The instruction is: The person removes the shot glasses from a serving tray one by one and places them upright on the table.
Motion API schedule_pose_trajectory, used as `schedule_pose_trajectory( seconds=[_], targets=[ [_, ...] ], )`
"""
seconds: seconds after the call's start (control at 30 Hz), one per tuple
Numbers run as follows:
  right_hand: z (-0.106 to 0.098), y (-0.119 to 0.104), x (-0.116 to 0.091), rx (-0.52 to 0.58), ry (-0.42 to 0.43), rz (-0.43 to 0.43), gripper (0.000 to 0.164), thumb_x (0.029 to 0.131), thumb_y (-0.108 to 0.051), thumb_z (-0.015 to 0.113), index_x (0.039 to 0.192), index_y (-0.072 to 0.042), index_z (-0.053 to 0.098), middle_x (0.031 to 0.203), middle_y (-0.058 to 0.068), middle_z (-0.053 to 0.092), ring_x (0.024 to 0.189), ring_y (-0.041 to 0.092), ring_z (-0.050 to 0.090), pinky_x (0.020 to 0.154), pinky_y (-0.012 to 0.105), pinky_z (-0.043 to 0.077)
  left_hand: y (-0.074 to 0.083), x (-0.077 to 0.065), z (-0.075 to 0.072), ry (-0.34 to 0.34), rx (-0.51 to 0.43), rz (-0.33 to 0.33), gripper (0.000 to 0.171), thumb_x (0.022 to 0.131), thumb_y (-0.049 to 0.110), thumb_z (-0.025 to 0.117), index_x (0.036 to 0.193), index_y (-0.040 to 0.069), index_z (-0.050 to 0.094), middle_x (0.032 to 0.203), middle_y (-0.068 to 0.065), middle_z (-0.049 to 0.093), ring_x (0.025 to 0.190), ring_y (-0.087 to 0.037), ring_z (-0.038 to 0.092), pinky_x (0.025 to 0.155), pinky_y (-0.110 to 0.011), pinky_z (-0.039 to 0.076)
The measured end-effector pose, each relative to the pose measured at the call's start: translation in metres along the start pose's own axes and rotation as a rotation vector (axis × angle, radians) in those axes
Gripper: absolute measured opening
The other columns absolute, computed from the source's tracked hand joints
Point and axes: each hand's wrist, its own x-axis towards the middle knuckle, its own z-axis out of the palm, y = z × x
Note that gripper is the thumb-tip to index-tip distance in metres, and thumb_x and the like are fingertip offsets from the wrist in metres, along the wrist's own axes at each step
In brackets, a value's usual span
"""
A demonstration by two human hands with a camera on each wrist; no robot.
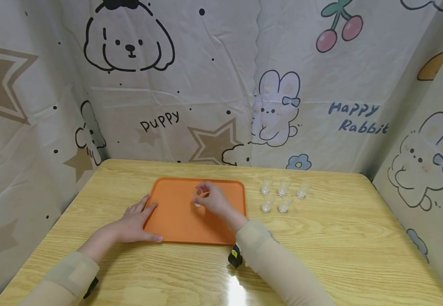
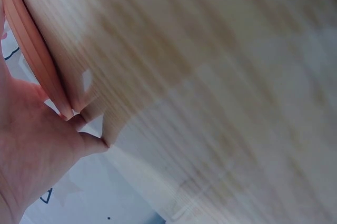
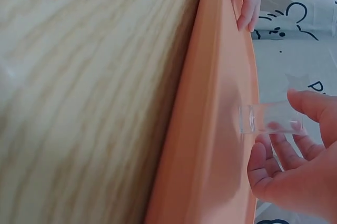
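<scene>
An orange tray (image 1: 183,225) lies on the wooden table. Over its middle, my right hand (image 1: 217,199) pinches a small clear cup (image 3: 271,119) between thumb and fingers. The cup stands upright, its thick base at or just above the tray floor; whether they touch I cannot tell. My left hand (image 1: 131,223) rests at the tray's left side, fingers spread along the left rim and thumb at the near edge. In the left wrist view, the fingertips of that hand (image 2: 37,134) are beside the tray's rim (image 2: 37,50).
Several matching clear cups (image 1: 266,204) stand in two rows on the table (image 1: 344,238), right of the tray. A printed curtain (image 1: 214,85) hangs behind the table and along both sides. A black device (image 1: 235,256) sits under the right wrist.
</scene>
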Motion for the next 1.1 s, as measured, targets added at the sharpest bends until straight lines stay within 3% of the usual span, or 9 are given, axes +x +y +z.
schedule_pose_trajectory(
  seconds=[0.43, 0.67, 0.87, 1.1],
  targets=[
    [-0.011, -0.008, -0.005, -0.049, -0.006, -0.01, 0.033, 0.082, -0.011, 0.073, 0.114, -0.006, 0.064, 0.105, 0.008, 0.063, 0.083, 0.016, 0.058, 0.068, 0.023, 0.047, 0.002, -0.001, 0.0, 0.004, -0.001, -0.002, 0.114, 0.071, 0.064, 0.07, 0.149, -0.003, 0.021, 0.154, -0.029, -0.002, 0.136, -0.053, 0.009, 0.104, -0.069, 0.009],
    [-0.035, -0.022, -0.015, -0.083, -0.02, -0.067, 0.033, 0.081, -0.01, 0.074, 0.112, -0.004, 0.066, 0.104, 0.011, 0.063, 0.086, 0.023, 0.06, 0.068, 0.024, 0.049, 0.001, 0.0, 0.0, 0.0, -0.008, -0.007, 0.114, 0.07, 0.064, 0.07, 0.149, -0.002, 0.021, 0.154, -0.028, -0.002, 0.137, -0.052, 0.008, 0.104, -0.069, 0.008],
    [-0.058, -0.035, -0.022, -0.122, -0.051, -0.081, 0.037, 0.079, -0.012, 0.076, 0.113, -0.004, 0.066, 0.102, 0.011, 0.065, 0.084, 0.019, 0.06, 0.065, 0.022, 0.048, 0.0, 0.0, 0.0, 0.004, -0.006, -0.008, 0.114, 0.07, 0.065, 0.07, 0.149, -0.002, 0.022, 0.154, -0.028, -0.002, 0.137, -0.052, 0.009, 0.104, -0.069, 0.008],
    [-0.087, -0.05, -0.033, -0.117, -0.087, -0.087, 0.039, 0.079, -0.016, 0.077, 0.115, -0.007, 0.065, 0.103, 0.007, 0.064, 0.088, 0.019, 0.06, 0.072, 0.025, 0.048, -0.002, 0.001, 0.001, 0.006, 0.006, -0.006, 0.114, 0.07, 0.066, 0.07, 0.149, -0.001, 0.022, 0.154, -0.028, -0.002, 0.137, -0.052, 0.009, 0.104, -0.069, 0.009]
  ],
)
